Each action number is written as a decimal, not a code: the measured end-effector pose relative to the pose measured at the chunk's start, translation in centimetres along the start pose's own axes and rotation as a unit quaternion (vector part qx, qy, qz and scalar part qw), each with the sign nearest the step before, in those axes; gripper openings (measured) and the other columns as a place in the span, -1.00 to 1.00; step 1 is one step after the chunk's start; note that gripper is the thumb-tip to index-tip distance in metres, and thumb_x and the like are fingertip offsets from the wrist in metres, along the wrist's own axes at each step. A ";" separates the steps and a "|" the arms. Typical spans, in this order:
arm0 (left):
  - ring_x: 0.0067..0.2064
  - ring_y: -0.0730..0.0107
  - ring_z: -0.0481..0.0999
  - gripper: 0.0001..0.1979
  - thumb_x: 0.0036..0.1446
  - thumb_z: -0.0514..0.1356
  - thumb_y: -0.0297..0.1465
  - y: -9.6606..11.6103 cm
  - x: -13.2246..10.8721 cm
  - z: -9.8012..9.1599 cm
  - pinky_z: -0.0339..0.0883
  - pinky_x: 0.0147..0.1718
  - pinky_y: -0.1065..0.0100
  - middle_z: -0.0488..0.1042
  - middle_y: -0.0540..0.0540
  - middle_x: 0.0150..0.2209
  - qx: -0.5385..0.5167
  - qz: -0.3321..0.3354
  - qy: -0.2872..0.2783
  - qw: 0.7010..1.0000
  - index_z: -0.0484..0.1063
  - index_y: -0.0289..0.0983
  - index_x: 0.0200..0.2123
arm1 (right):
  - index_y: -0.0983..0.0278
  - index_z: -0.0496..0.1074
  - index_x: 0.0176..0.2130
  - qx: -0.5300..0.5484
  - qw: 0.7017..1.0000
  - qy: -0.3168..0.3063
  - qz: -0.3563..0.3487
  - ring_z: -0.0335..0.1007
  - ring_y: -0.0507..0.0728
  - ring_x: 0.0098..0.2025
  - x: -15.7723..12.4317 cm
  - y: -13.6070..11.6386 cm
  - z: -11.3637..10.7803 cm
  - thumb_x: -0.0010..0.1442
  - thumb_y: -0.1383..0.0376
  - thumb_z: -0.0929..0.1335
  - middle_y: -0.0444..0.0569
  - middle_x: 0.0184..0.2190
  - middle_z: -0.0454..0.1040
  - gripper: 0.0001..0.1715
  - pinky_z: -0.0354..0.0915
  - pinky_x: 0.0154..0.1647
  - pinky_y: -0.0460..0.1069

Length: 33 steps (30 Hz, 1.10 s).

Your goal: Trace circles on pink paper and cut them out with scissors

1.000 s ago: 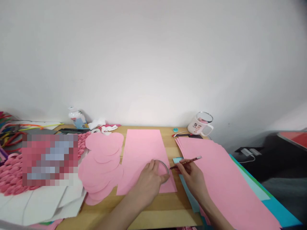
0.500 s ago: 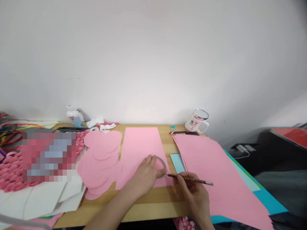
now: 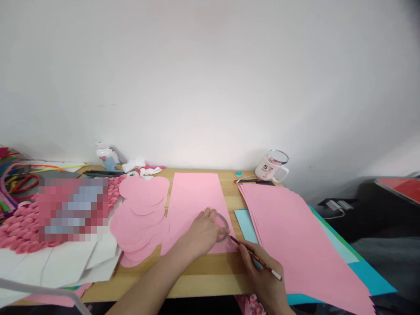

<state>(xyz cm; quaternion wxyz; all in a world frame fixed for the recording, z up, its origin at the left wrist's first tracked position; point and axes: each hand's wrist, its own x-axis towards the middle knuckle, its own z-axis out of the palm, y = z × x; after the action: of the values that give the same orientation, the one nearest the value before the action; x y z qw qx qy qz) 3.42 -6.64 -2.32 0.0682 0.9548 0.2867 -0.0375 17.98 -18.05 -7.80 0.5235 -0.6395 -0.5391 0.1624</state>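
A pink paper sheet (image 3: 197,192) lies on the wooden table. Near its lower right, a thin grey ring (image 3: 225,220) rests flat, and my left hand (image 3: 206,229) holds it down, the fingers partly covering it. A dark pencil (image 3: 256,257) is gripped in my right hand (image 3: 262,273), its tip at the ring's right edge close to my left fingertips. Left of the sheet is a pile of pink cloud-shaped cutouts (image 3: 139,223). To the right, a stack of pink sheets (image 3: 295,236) lies partly over blue paper (image 3: 370,280).
A white mug (image 3: 267,168) and a white bottle (image 3: 109,156) stand along the wall. Crumpled tissue (image 3: 134,165) lies near the bottle. At left are pink chunky knitting (image 3: 19,229), white sheets (image 3: 62,264) and colourful pipe cleaners (image 3: 16,175).
The pencil now slants more steeply, its rear end lower and nearer me, with its tip slightly higher along the ring's edge. The whole view has shifted slightly.
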 end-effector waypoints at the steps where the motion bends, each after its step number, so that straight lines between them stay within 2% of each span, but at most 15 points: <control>1: -0.16 0.11 0.24 -0.70 0.12 0.07 -0.42 -0.1 0.1 0.1 0.12 -0.30 0.28 0.31 -0.18 -0.23 -0.001 -0.003 0.002 1.000 0.44 0.00 -0.11 | 0.25 0.48 -0.34 -0.004 1.000 -0.001 -0.008 0.50 0.15 -0.36 -0.1 0.0 0.0 0.14 0.23 0.31 0.02 -0.39 0.55 -0.82 0.44 -0.39 -0.06; 4: -0.17 0.12 0.24 -0.74 0.13 0.08 -0.36 -0.2 0.2 0.1 0.11 -0.29 0.27 0.29 -0.17 -0.23 -0.001 -0.005 0.004 1.000 0.45 0.02 -0.13 | 0.24 0.47 -0.32 -0.017 0.999 -0.007 -0.050 0.48 0.14 -0.37 -0.8 -0.2 0.2 0.16 0.28 0.30 0.03 -0.37 0.53 -0.85 0.44 -0.39 -0.06; 7: -0.18 0.13 0.23 -0.73 0.11 0.10 -0.39 -0.2 0.2 -0.1 0.11 -0.29 0.28 0.28 -0.16 -0.26 0.001 0.000 0.000 1.000 0.45 -0.01 -0.14 | 0.23 0.45 -0.27 -0.030 0.992 -0.021 -0.124 0.49 0.15 -0.34 -1.6 -0.5 0.6 0.17 0.35 0.29 0.03 -0.37 0.53 -0.86 0.44 -0.34 -0.02; 9: -0.19 0.14 0.23 -0.72 0.09 0.10 -0.44 -0.1 0.2 -0.2 0.11 -0.31 0.30 0.29 -0.16 -0.29 0.002 0.000 -0.002 1.000 0.45 -0.04 -0.15 | 0.22 0.44 -0.22 -0.031 0.984 -0.032 -0.171 0.49 0.16 -0.31 -1.8 -0.8 1.0 0.17 0.40 0.29 0.02 -0.36 0.54 -0.82 0.44 -0.29 0.01; 12: -0.19 0.15 0.23 -0.70 0.09 0.08 -0.50 0.0 0.2 -0.4 0.10 -0.32 0.30 0.31 -0.16 -0.33 0.003 0.002 -0.002 1.000 0.45 -0.07 -0.15 | 0.21 0.40 -0.13 -0.025 0.976 -0.066 -0.204 0.48 0.17 -0.26 -1.7 -1.5 1.5 0.18 0.45 0.26 0.03 -0.31 0.53 -0.73 0.44 -0.24 0.03; 17: -0.18 0.15 0.22 -0.69 0.06 0.13 -0.48 -0.2 0.5 -0.4 0.08 -0.30 0.30 0.36 -0.15 -0.35 0.007 0.014 -0.004 1.000 0.45 -0.06 -0.13 | 0.23 0.35 -0.05 -0.021 0.966 -0.135 -0.221 0.45 0.18 -0.19 -1.3 -2.9 2.2 0.20 0.50 0.21 0.08 -0.26 0.49 -0.64 0.43 -0.21 0.05; 22: -0.17 0.15 0.21 -0.72 0.08 0.12 -0.46 -0.5 0.6 0.1 0.07 -0.29 0.30 0.39 -0.15 -0.35 0.006 0.024 -0.001 1.000 0.45 -0.07 -0.14 | 0.20 0.34 -0.03 -0.049 0.957 -0.164 -0.234 0.45 0.16 -0.20 -1.0 -2.8 1.9 0.18 0.51 0.22 0.04 -0.26 0.49 -0.60 0.44 -0.23 0.02; 25: -0.16 0.15 0.21 -0.69 0.08 0.10 -0.50 -0.5 0.6 0.1 0.07 -0.29 0.29 0.40 -0.15 -0.32 0.005 0.022 0.001 1.000 0.45 -0.06 -0.13 | 0.19 0.37 -0.10 -0.055 0.960 -0.150 -0.230 0.47 0.15 -0.25 -1.0 -1.9 0.8 0.17 0.49 0.25 0.01 -0.30 0.51 -0.66 0.44 -0.26 0.00; 30: -0.17 0.14 0.24 -0.73 0.02 0.13 -0.55 0.1 0.5 -0.8 0.08 -0.33 0.30 0.40 -0.16 -0.33 0.007 0.011 -0.013 1.000 0.48 -0.11 -0.25 | 0.21 0.39 -0.13 -0.054 0.967 -0.137 -0.208 0.46 0.14 -0.28 -1.0 -0.7 -0.8 0.18 0.44 0.25 0.02 -0.31 0.51 -0.73 0.43 -0.29 0.00; 33: -0.22 0.13 0.27 -0.75 0.00 0.12 -0.56 1.0 0.2 -1.3 0.08 -0.41 0.30 0.39 -0.21 -0.31 0.012 -0.018 -0.018 1.000 0.48 -0.17 -0.28 | 0.22 0.42 -0.22 -0.060 0.984 -0.066 -0.153 0.47 0.12 -0.35 -0.1 -0.7 -1.5 0.16 0.36 0.29 0.00 -0.38 0.52 -0.84 0.44 -0.35 -0.03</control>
<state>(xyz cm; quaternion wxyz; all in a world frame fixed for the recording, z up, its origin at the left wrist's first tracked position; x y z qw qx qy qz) 4.23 -7.16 -0.99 0.0612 0.9496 0.3018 -0.0588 18.78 -18.95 -6.65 0.4663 -0.5674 -0.6727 0.0901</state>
